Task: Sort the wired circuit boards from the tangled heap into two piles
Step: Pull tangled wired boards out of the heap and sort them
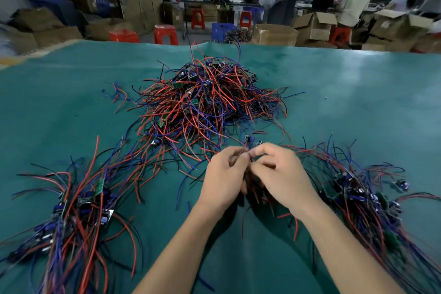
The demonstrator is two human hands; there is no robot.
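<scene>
Hands work one wired board free between heap and piles

Head view: both hands meet over the green table mat (358, 93), just in front of the tangled heap (205, 102); the left hand (224, 176) has its fingers curled and pinches a bunch of red and dark leads, and the right hand (279, 172) pinches the same bunch close beside it, thumb and forefinger nearly touching the left hand's; a small circuit board (250, 141) stands just above the fingertips, seemingly carried by the held wires, though blur hides exactly how; more leads hang below the palms toward the mat; the left pile (78, 207) lies well apart at the near left, the right pile (362, 198) near the right wrist, both already holding many boards, while the heap remains large, so sorting looks well short of finished.

Handling, as a judgement: each board is light and rigid, its leads soft, springy and prone to snagging neighbours; soldered joints are likely the weak point, so taking the board by its edges, or the wires close to it, and easing loops apart seems safer than a hard tug.
</scene>
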